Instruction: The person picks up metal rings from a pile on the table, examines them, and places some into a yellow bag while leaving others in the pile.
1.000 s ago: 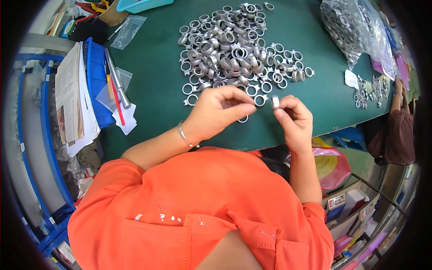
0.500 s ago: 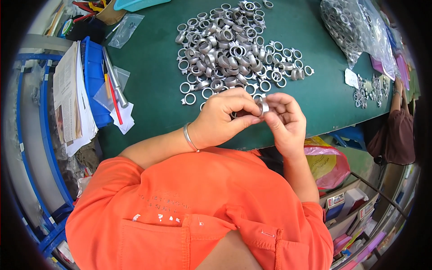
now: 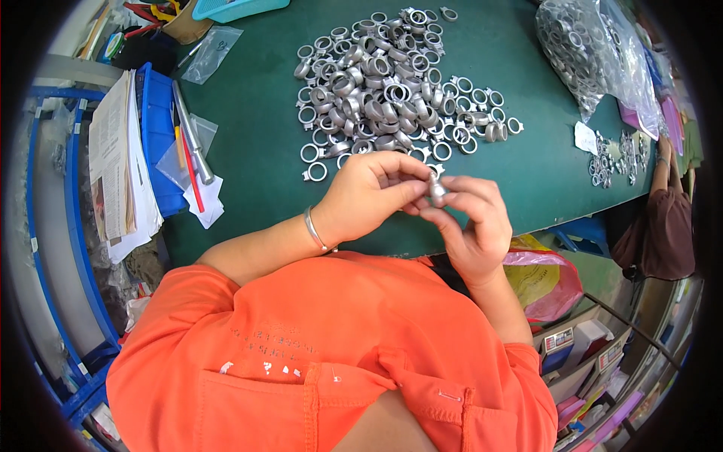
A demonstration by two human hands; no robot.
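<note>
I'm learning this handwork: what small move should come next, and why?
Probably turn the grey metal piece slightly: the right hand pinches it between thumb and fingers, and the left hand has its fingertips right beside it, seemingly well placed to help.

Held pc (image 3: 437, 193): shiny mtl. Ring pile (image 3: 388, 113): satin mtl. Tabletop (image 3: 252, 128): smooth. Shirt (image 3: 301, 324): matt cloth.

Blue bin (image 3: 156, 143): my landmark from here.
Papers (image 3: 113, 162): I see a stack just left of the bin.
Metal tube (image 3: 194, 138): just right of the bin.
Red pen (image 3: 191, 175): right of the bin, near the tube.
Turquoise basket (image 3: 235, 7): beyond the bin, rightward.
Blue rack (image 3: 64, 93): left of the bin.
Co-worker (image 3: 661, 237): far right of the bin.
</note>
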